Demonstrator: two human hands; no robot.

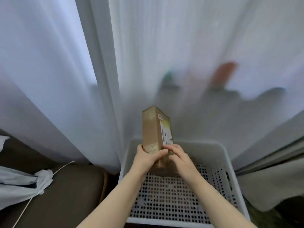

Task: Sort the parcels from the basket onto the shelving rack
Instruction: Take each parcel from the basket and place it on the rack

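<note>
Both forearms are stretched forward over the white basket (205, 148), and a brown cardboard parcel (152, 127) is held at its lower end between the left hand (145, 157) and the right hand (180, 156). The grip is closed on the parcel from both sides, with the left thumb laid across its near face and the right fingers curled against its labelled side. The parcel is held upright above the basket's far end, in front of a white curtain (49, 79), its long axis close to vertical and the label turned to the right.
</note>
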